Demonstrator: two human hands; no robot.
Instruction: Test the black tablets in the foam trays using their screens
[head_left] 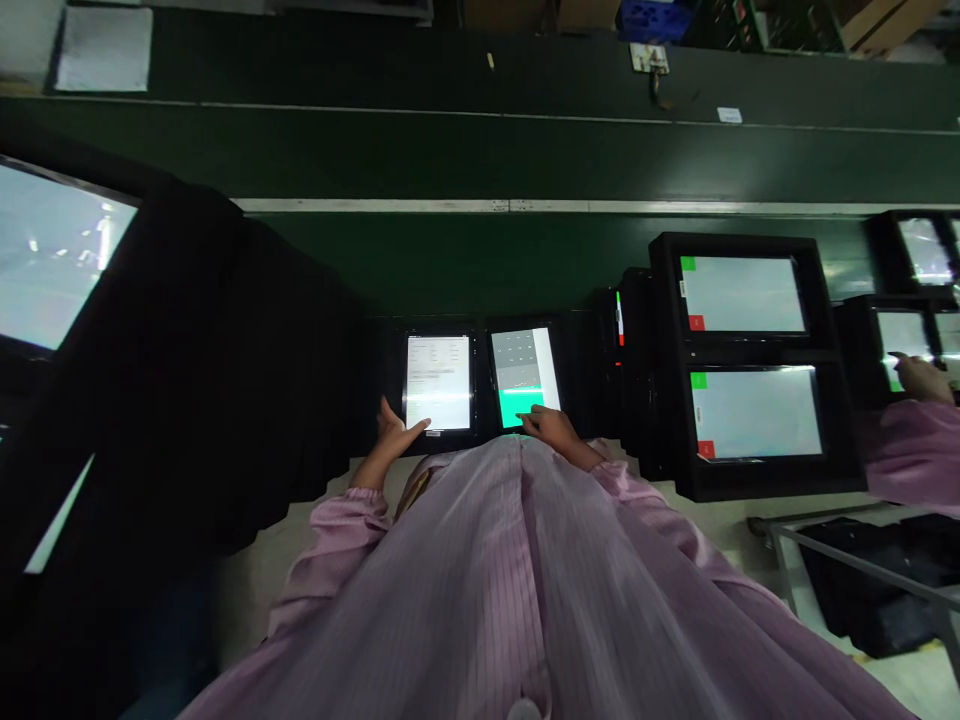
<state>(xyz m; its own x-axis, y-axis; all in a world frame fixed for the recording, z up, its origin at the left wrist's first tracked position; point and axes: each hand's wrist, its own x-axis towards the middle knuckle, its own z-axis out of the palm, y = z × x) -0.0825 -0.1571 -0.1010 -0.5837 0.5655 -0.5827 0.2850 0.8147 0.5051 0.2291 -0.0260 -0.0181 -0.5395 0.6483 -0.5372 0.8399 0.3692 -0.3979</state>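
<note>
My left hand (392,434) is at the lower left corner of a tablet (438,375) with a bright white page of small text. Its thumb stretches across the tablet's bottom edge and a finger points up along the left side, apart from the thumb. My right hand (555,430) is over the lower edge of a second tablet (517,376), slightly tilted, with a grey and bright green screen. The index finger reaches onto the green area, while the other fingers are partly curled and hard to make out. Both tablets sit side by side in dark surrounds.
Right of me stands a black frame (757,352) with two lit screens bearing green and red corner marks. Farther right, another person's hand (922,378) touches a screen. A large screen (52,255) and black cloth (292,330) are on the left. Behind runs a dark green bench (420,155).
</note>
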